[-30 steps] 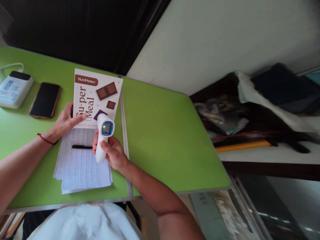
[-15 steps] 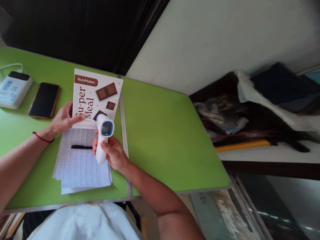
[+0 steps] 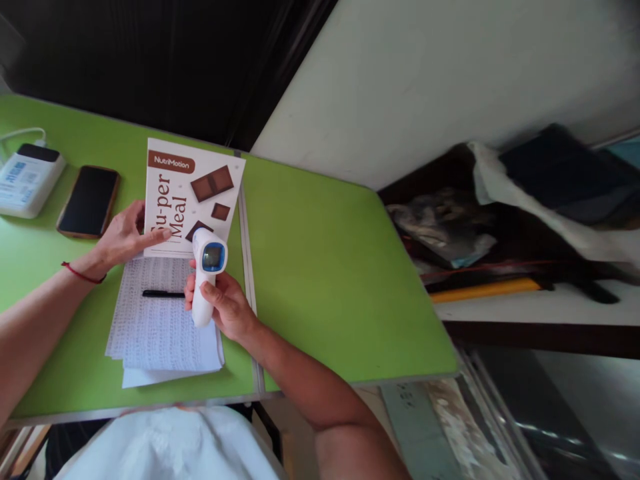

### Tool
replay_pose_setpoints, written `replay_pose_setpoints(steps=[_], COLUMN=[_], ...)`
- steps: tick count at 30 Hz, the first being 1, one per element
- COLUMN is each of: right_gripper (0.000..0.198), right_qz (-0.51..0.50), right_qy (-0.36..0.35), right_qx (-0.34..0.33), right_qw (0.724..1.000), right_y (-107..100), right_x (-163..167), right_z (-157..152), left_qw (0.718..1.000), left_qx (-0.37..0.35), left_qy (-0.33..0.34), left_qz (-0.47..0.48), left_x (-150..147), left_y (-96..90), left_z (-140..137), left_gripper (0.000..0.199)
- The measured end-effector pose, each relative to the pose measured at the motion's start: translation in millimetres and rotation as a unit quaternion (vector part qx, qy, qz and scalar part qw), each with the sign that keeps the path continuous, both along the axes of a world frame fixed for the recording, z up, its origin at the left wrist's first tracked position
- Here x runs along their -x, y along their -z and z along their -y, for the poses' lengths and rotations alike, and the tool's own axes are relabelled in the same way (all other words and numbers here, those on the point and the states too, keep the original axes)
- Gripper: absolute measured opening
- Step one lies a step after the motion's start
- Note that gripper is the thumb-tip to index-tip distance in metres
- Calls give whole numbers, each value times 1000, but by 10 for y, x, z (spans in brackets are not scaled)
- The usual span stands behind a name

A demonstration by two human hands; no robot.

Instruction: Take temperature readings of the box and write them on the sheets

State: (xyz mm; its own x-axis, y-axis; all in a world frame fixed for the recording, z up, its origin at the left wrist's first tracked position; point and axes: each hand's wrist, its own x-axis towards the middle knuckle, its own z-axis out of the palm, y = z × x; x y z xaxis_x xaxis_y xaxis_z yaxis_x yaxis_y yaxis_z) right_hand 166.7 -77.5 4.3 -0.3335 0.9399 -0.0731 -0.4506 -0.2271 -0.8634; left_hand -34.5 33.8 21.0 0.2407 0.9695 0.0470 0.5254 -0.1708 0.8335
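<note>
The white box [image 3: 196,193] reads "NutriMotion" and, in larger brown letters, "Su-per Meal".

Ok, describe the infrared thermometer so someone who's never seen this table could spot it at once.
On the green table, find the writing-covered sheets with the white NutriMotion box at their far end. The right hand holds the infrared thermometer in front of the box's near edge. Unlike the box and black pen, it is pistol-shaped, with a blue-framed screen.

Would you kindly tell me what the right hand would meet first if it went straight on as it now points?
Probably the white rectangular cardboard box: the white-and-blue plastic handheld thermometer in the right hand overlaps its lower edge in view, though depth between them is unclear.
</note>
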Motion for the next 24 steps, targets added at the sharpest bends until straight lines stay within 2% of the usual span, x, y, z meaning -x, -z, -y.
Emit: replay_pose_setpoints(steps=[7, 10, 14, 16, 24], right_gripper=[25, 22, 27, 30, 35], right_qz=[26, 66, 144, 180, 286], right_qy=[45, 117, 231, 263, 260], right_qx=[-28, -48, 6, 19, 82], right_qw=[998, 990, 962, 947, 919], right_y=[-29, -17, 12, 29, 109], right_x=[-117, -295, -596, -729, -1027], right_z=[-28, -108, -317, -424, -589], left_qw=[997, 994, 989, 987, 980], left_qx=[12, -16, -82, -111, -198], left_qy=[-5, -2, 2, -14, -26], left_qz=[74, 106, 122, 113, 17], left_x=[-14, -4, 4, 5, 29], left_y=[6, 52, 116, 147, 236], left_z=[15, -9, -62, -94, -236], left_gripper=[60, 57, 54, 55, 59])
